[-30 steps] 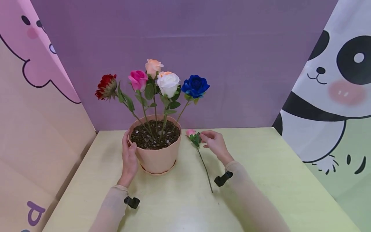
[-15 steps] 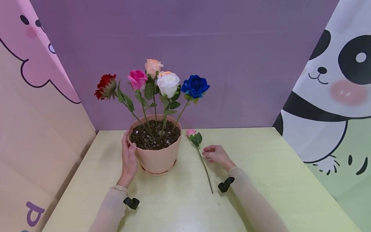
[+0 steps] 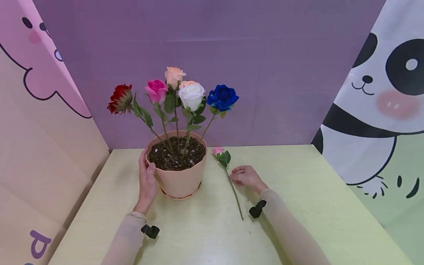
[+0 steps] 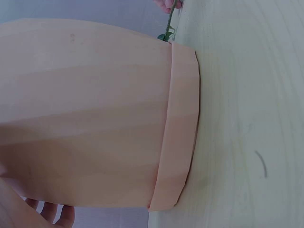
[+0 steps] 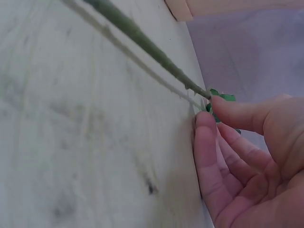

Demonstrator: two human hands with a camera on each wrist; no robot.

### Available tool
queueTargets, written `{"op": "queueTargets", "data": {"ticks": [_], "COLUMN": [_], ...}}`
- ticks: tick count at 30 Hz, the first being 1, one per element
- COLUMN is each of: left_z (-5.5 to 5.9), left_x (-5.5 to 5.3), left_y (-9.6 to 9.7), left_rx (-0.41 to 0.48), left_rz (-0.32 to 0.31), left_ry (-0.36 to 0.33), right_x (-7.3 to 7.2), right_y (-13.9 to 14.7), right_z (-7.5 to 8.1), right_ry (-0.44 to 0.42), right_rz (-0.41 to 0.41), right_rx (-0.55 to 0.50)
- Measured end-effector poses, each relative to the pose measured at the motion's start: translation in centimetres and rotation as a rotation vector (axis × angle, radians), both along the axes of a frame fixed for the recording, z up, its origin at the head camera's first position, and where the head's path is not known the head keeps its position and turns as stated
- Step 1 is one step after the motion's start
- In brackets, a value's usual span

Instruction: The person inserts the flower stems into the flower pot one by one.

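Observation:
My left hand (image 3: 148, 180) rests against the left side of a peach flowerpot (image 3: 179, 182), thumb near the rim and fingers round its side. Red, hot pink, peach, white and blue artificial flowers rise from the dark soil (image 3: 165, 158) in the pot. To the pot's right, a pink rose (image 3: 217, 151) with green leaves lies on the table, its stem (image 3: 236, 193) slanting toward me. The thumb and index finger of my right hand (image 3: 246, 177) pinch that stem below the leaves. In the right wrist view the thumb (image 5: 237, 114) covers part of the stem.
The pale wooden table (image 3: 298, 206) ends at a purple backdrop (image 3: 271, 92). Printed panels flank it, with a panda (image 3: 374, 110) on the right and a pink figure (image 3: 29, 44) on the left. A saucer (image 4: 178, 128) sits under the pot.
My right hand has moved from the leaves toward me, down along the stem, and its fingers have drawn in on it. The left hand has stayed at the pot.

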State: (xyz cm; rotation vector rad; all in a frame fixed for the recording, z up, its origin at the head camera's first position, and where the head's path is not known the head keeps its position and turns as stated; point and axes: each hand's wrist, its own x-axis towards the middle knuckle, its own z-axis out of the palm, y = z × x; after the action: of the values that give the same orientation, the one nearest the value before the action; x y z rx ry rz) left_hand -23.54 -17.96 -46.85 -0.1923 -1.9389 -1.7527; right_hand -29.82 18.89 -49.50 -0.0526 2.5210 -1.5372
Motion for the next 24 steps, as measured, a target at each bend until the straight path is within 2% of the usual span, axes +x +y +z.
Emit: {"op": "queueTargets", "data": {"ticks": [10, 17, 24], "left_z": [-0.08, 0.02, 0.20], "left_x": [0.15, 0.02, 0.09], "left_y": [0.03, -0.03, 0.04], "left_rx": [0.008, 0.003, 0.003], "left_rz": [-0.009, -0.002, 0.001], "left_ry": [-0.015, -0.005, -0.013], "right_x": [-0.11, -0.18, 0.00], "right_y": [-0.31, -0.84, -0.87], "right_z": [-0.12, -0.06, -0.08], "right_ry": [-0.053, -0.019, -0.001], "right_rz": [-0.012, -0.044, -0.004], "right_rx": [-0.004, 0.043, 0.019]}}
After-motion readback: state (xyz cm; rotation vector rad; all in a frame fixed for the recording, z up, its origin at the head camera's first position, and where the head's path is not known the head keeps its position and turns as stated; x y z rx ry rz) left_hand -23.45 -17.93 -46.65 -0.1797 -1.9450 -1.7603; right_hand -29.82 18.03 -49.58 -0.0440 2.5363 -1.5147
